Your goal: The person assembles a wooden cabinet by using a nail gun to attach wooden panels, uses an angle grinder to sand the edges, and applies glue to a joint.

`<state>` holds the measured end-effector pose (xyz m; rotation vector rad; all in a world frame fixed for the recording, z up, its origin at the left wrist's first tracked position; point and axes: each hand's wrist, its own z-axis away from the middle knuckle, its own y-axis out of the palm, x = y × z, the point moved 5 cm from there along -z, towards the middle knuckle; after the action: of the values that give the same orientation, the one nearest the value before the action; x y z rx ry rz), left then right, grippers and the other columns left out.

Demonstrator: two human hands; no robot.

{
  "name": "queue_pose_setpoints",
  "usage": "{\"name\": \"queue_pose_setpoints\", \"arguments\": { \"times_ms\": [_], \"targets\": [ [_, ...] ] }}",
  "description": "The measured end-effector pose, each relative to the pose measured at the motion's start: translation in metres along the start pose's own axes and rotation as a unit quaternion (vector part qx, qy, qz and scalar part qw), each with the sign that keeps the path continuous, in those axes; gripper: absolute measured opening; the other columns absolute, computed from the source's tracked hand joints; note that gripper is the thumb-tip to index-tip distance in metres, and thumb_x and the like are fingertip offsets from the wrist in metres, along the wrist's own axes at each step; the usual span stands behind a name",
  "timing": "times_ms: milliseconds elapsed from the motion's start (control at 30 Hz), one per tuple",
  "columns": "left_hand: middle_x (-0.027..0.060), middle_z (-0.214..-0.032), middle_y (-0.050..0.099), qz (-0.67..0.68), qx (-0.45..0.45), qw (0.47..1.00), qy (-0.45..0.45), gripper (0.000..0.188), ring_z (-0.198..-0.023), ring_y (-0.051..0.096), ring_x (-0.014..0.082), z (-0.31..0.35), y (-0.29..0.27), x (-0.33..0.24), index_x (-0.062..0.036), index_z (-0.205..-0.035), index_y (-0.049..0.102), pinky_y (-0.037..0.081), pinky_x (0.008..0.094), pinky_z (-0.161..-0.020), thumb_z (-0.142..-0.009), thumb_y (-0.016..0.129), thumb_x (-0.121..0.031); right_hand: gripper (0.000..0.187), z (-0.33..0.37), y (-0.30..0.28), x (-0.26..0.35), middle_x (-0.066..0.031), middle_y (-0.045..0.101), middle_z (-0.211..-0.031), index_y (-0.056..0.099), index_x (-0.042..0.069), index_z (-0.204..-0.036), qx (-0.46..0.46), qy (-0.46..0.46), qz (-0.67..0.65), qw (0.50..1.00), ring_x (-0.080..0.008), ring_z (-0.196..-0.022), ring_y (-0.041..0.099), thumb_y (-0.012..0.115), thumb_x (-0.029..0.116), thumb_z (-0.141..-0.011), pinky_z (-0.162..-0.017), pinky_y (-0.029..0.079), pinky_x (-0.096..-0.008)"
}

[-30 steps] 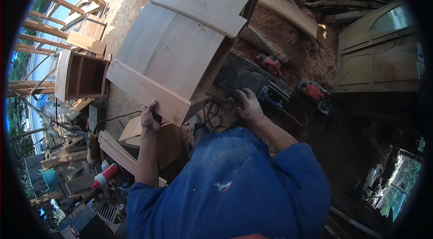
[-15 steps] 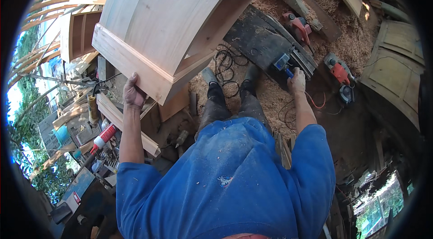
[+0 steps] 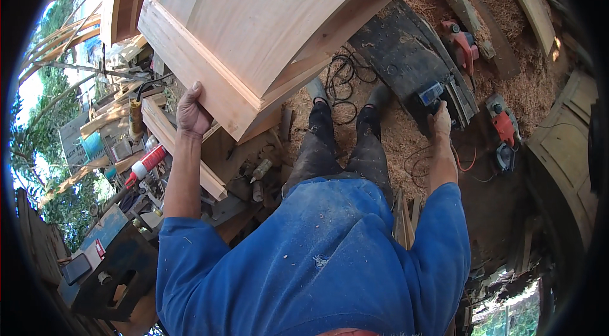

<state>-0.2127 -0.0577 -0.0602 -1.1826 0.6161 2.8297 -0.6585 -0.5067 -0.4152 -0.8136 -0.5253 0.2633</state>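
Note:
A large unpainted wooden cabinet point(image 3: 273, 15) of pale boards, with a moulded rail along its near edge, fills the top of the view. My left hand point(image 3: 193, 112) grips the near left edge of that rail, thumb up along its side and fingers hidden beneath. Out to the right, my right hand point(image 3: 440, 121) is closed round the near end of a blue-and-black power tool point(image 3: 431, 95). The tool lies at the corner of a dark worn bench point(image 3: 406, 50); its exact kind is unclear. An orange cord or hose point(image 3: 471, 161) runs close to my right hand.
Two red power tools point(image 3: 463, 47) point(image 3: 505, 126) sit further right among wood shavings point(image 3: 526, 76). A black cable point(image 3: 342, 82) coils near my feet. Left of me are wood strips point(image 3: 184, 145), a red-and-white bottle point(image 3: 147, 164) and clutter. A panelled wooden door point(image 3: 564, 152) leans at far right.
The whole view has shifted, so cabinet, bench and tools appear further right. My right hand is now closer in on the blue-and-black tool. My left hand keeps its hold on the cabinet.

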Motion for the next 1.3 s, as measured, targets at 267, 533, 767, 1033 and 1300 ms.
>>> {"name": "queue_pose_setpoints", "arguments": {
  "times_ms": [267, 533, 767, 1033, 1300],
  "targets": [
    [0.0146, -0.137, 0.058, -0.006, 0.006, 1.0, 0.025, 0.063, -0.126, 0.059, 0.0295, 0.001, 0.018, -0.002, 0.0004, -0.147, 0.04, 0.046, 0.0493, -0.113, -0.093, 0.07, -0.012, 0.052, 0.059, -0.07, 0.068, -0.027, 0.071, -0.093, 0.047, 0.005, -0.126, -0.044, 0.051, 0.003, 0.998, -0.05, -0.092, 0.068, 0.073, 0.026, -0.087, -0.079, 0.053, -0.0552],
    [0.0136, -0.13, 0.059, 0.04, 0.005, 0.998, 0.037, 0.059, -0.12, 0.061, 0.0254, 0.0, 0.025, -0.002, 0.0011, -0.143, 0.041, 0.049, 0.0415, -0.109, -0.091, 0.069, 0.0, 0.025, 0.226, -0.192, 0.236, -0.0064, 0.067, -0.068, 0.064, -0.003, -0.093, 0.077, 0.006, -0.284, 0.956, -0.014, -0.057, 0.065, 0.073, 0.018, -0.085, -0.057, 0.052, -0.0314],
    [0.0143, -0.128, 0.059, 0.04, 0.076, 0.994, 0.064, 0.064, -0.117, 0.062, 0.0255, -0.014, 0.038, 0.005, 0.0014, -0.142, 0.041, 0.053, 0.0398, -0.104, -0.089, 0.075, -0.007, 0.023, 0.309, -0.275, 0.406, -0.0034, 0.064, -0.07, 0.066, -0.001, -0.101, 0.092, -0.125, -0.237, 0.959, -0.0117, -0.057, 0.06, 0.075, 0.014, -0.086, -0.054, 0.049, -0.0297],
    [0.0207, -0.126, 0.056, 0.037, 0.069, 0.995, 0.066, 0.071, -0.112, 0.065, 0.0295, -0.005, 0.037, -0.001, 0.0045, -0.141, 0.034, 0.06, 0.0426, -0.095, -0.086, 0.077, -0.009, 0.025, 0.308, -0.271, 0.488, -0.0051, 0.063, -0.066, 0.069, -0.003, -0.093, 0.151, -0.098, -0.091, 0.979, -0.012, -0.054, 0.059, 0.072, 0.021, -0.087, -0.053, 0.049, -0.0337],
    [0.0237, -0.128, 0.052, 0.032, 0.066, 0.994, 0.079, 0.075, -0.117, 0.062, 0.0312, -0.006, 0.034, 0.002, 0.005, -0.142, 0.031, 0.059, 0.0422, -0.097, -0.084, 0.078, -0.01, 0.014, 0.303, -0.266, 0.503, -0.0012, 0.062, -0.069, 0.067, 0.0, -0.094, 0.169, -0.104, -0.057, 0.979, -0.009, -0.052, 0.057, 0.072, 0.011, -0.088, -0.049, 0.046, -0.0279]
  ]
}}
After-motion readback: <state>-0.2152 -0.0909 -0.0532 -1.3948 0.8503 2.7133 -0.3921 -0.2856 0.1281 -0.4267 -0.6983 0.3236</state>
